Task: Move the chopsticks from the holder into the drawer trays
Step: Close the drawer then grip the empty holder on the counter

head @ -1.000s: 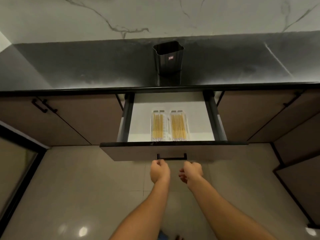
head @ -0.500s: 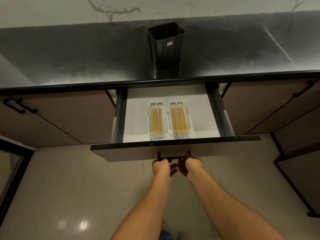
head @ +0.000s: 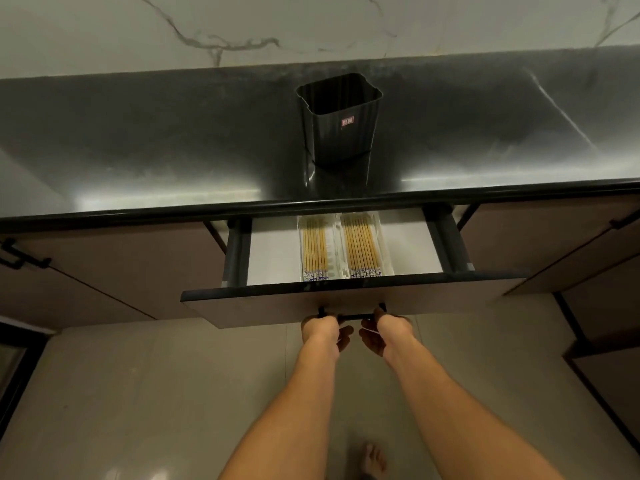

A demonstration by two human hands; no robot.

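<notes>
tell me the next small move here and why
Probably push the drawer shut. Both trays are lined with chopsticks, the holder on the counter looks empty, and the left hand and right hand each have a grip on the handle.

The countertop (head: 173,161) hides the far ends of both trays (head: 386,237).

Dim scene; under-cabinet glare streaks on countertop (head: 145,161) at 9 and 3 o'clock; wide-angle bowing at edges; slight softness.
</notes>
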